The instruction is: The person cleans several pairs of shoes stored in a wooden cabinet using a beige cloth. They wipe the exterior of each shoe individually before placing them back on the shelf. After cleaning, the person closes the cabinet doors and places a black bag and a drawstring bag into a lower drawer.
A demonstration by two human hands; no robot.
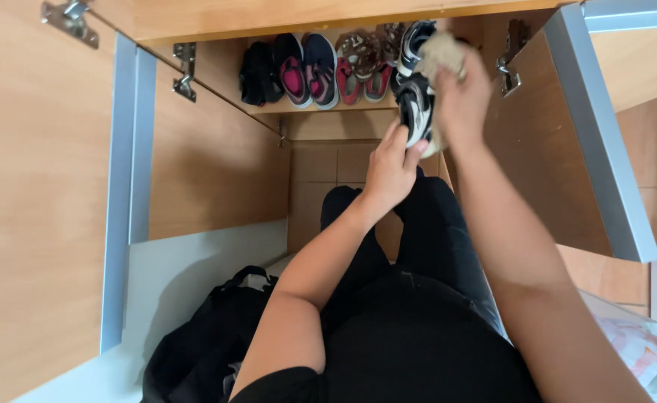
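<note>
The left hand (390, 173) gripped the lower end of a black-and-white sneaker (416, 112), thumb and fingers pinched around its heel or toe, which of the two could not be told; the right hand (460, 101) was curled over a crumpled beige cloth (440, 54) and pressed it against the sneaker's upper side; the sneaker was held in the air just in front of the cabinet shelf (321, 108), its long axis running roughly vertical in the view, one end pointing toward the shelf and the other toward the person's lap; its surface looked smooth and panelled, dark with pale curved stripes.

On the shelf itself, pale laminated wood, a row of shoes stood sole-on to the camera: a black pair (260, 73) at the far left of the shelf, a dark pair with pink insoles (307, 69) beside it, then red-lined sandals (362, 69) nearer the held sneaker; a metal hinge (184, 71) sat on the cabinet wall left of the shelf, another hinge (509, 60) on the open wooden door (567, 149) right of it, which had a grey metal edge; below the shelf lay tan floor tiles (328, 164); a soft black bag (209, 336) slumped well below and left of the shelf, against a white panel; the person's legs, in black fabric, stretched toward the cabinet.
</note>
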